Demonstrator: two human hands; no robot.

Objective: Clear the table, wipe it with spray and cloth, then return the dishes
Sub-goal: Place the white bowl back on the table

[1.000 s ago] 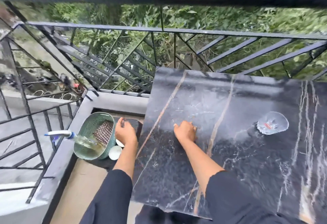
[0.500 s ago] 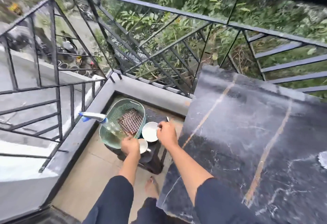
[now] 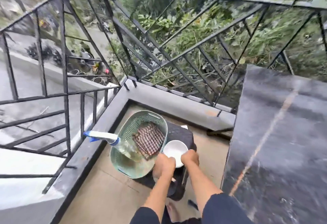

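Note:
A white bowl (image 3: 174,150) sits on a low dark stool (image 3: 180,132) beside the table. My right hand (image 3: 190,157) grips the bowl's right rim with curled fingers. At the bowl's left rim my left hand (image 3: 164,166) is curled over a small white cup, which it almost wholly hides. A teal basket (image 3: 139,117) on the stool holds a checked cloth (image 3: 149,140) and a clear spray bottle (image 3: 106,136) whose white and blue head sticks out to the left. The black marble table (image 3: 283,135) fills the right side, blurred.
A black metal railing (image 3: 159,50) and a grey ledge (image 3: 177,103) close off the balcony corner behind the stool. Tan floor tiles (image 3: 109,193) lie left of the stool. My bare foot (image 3: 170,209) shows under my arms.
My view swung left from the table to the stool. My right hand left the tabletop and took the bowl's rim. My left hand closed on the small cup.

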